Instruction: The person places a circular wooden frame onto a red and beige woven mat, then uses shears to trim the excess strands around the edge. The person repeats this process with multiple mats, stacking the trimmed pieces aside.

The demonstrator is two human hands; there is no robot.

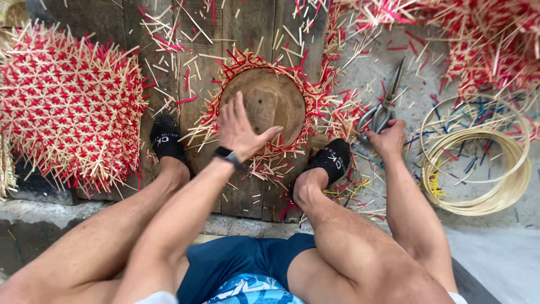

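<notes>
wood planks w/ strip offcuts, concrete floor.

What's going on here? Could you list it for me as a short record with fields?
Setting: person seated, feet on wooden boards littered with red and pale strip offcuts
Left hand: flat on a round wooden mould
Around the mould: a ring of red and pale woven strips
Right hand: on the handles of metal shears lying on the ground
Far left: a large red and pale woven piece
Right: coiled pale hoops
Wrist: dark watch on the left arm
</notes>
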